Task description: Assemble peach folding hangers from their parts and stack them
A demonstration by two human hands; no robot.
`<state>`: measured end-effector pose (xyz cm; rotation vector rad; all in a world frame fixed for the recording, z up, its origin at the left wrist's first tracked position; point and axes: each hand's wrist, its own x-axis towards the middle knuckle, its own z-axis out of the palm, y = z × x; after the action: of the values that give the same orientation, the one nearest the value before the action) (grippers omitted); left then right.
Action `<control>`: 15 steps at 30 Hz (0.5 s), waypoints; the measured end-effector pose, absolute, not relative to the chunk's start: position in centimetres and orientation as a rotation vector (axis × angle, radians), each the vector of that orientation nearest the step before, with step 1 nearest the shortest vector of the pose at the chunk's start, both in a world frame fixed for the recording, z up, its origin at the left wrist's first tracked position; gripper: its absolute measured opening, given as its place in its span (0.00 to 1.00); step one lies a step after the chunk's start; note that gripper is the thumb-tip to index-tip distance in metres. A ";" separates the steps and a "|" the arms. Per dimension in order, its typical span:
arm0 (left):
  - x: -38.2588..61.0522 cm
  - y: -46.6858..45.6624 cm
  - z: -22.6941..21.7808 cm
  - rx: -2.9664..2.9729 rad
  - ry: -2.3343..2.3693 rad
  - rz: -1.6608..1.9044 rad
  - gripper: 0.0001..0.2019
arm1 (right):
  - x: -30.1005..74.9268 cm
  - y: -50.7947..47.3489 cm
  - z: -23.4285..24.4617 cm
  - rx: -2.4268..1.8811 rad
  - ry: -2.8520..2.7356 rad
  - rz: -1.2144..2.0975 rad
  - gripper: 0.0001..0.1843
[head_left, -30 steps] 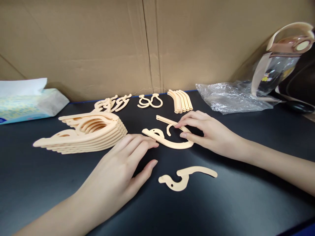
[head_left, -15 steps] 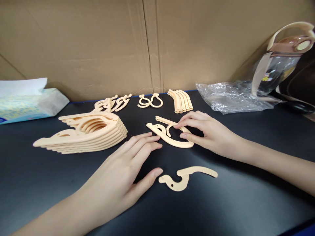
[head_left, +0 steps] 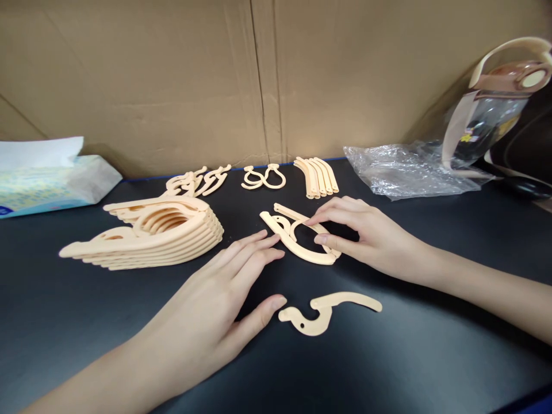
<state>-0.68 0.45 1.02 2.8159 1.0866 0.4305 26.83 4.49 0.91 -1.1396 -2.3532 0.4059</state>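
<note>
A folded cream plastic folding hanger (head_left: 304,252) lies on the black table in front of me. My right hand (head_left: 368,230) grips its rounded right end, thumb and index finger at the inner edges of the two arms. Palm down, my left hand (head_left: 215,287) is spread, and its fingertips touch the hanger's near arm. Close to my left thumb lies a cream hook piece (head_left: 317,328) with a small hole, next to a curved arm piece (head_left: 351,297). To the left sits a stack of folded hangers (head_left: 172,240).
Along the back lie loose hook pieces (head_left: 213,179), two looped pieces (head_left: 273,183) and a row of curved arms (head_left: 317,177). A tissue pack (head_left: 52,181) is at the left. Crumpled clear plastic (head_left: 397,169) and a bottle (head_left: 495,109) stand right, before a cardboard wall (head_left: 172,75).
The hanger's near arm has turned slightly, its left end moving away and its right end nearer me. The small inner hook has shifted left against it. Both hands stay almost still.
</note>
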 end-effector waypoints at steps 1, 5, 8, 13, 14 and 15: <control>-0.7 0.5 1.1 2.818 1.083 0.424 0.20 | 26.8 4.4 1.0 -1.131 -2.343 0.410 0.13; -0.9 0.7 0.8 2.768 1.159 0.469 0.23 | 26.6 4.1 1.7 -1.047 -2.354 0.431 0.13; -0.9 0.6 0.2 2.735 1.221 0.559 0.24 | 26.3 3.7 2.0 -0.890 -2.436 0.479 0.12; -0.6 0.3 0.3 2.751 1.248 0.548 0.23 | 26.2 3.5 1.9 -0.747 -2.451 0.497 0.11; -0.6 0.2 0.4 2.761 1.248 0.543 0.22 | 26.3 3.6 1.8 -0.775 -2.444 0.452 0.11; -0.5 0.2 0.5 2.772 1.246 0.543 0.21 | 26.3 3.7 1.6 -0.813 -2.440 0.399 0.12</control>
<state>-0.50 0.21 0.45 2.7717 1.2463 0.5433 26.33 3.66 1.64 -0.8135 -2.4397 0.3987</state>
